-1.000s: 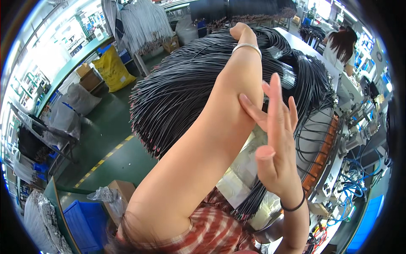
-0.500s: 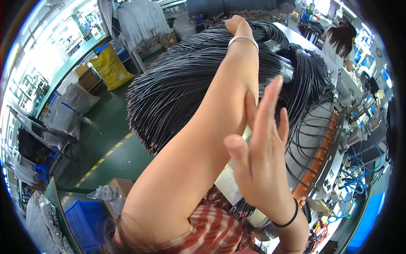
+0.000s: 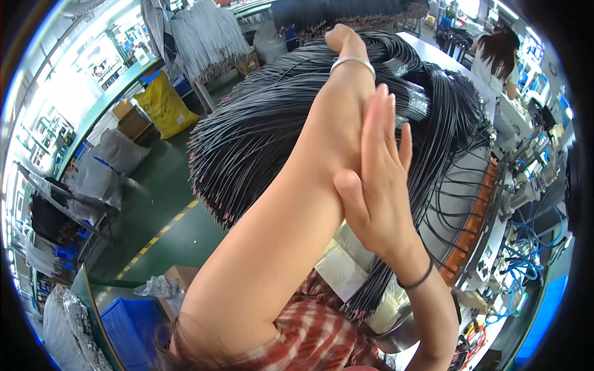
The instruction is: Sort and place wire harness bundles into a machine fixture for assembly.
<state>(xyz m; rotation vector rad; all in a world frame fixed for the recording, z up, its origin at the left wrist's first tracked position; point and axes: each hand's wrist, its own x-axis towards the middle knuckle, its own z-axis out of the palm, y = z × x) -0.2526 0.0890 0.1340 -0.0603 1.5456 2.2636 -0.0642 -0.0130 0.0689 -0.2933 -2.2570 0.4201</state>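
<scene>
My left arm stretches forward across a big heap of thin black cables (image 3: pixel 260 117) with reddish tips. At its far end my left hand (image 3: pixel 340 38), above a silver bangle (image 3: pixel 352 61), is at the back edge of the heap; its fingers are hidden. My right hand (image 3: pixel 385 179), with a black band (image 3: pixel 417 275) at the wrist, has its fingers stretched out and holds nothing. Its thumb and palm edge lie against my left forearm, or just over it. Clear plastic wrap (image 3: pixel 413 102) binds a cable bundle beyond my right fingers.
An orange strip (image 3: pixel 470 222) with cables along it edges the worktable at right, beside metal fixtures and blue tubes (image 3: pixel 520 266). Another person (image 3: pixel 498 59) sits at the far right. A yellow sack (image 3: pixel 164 105) and a blue bin (image 3: pixel 133 328) stand on the left.
My right hand has moved up and slightly left, closer along my left forearm, and its fingers have straightened. The left arm has hardly moved.
</scene>
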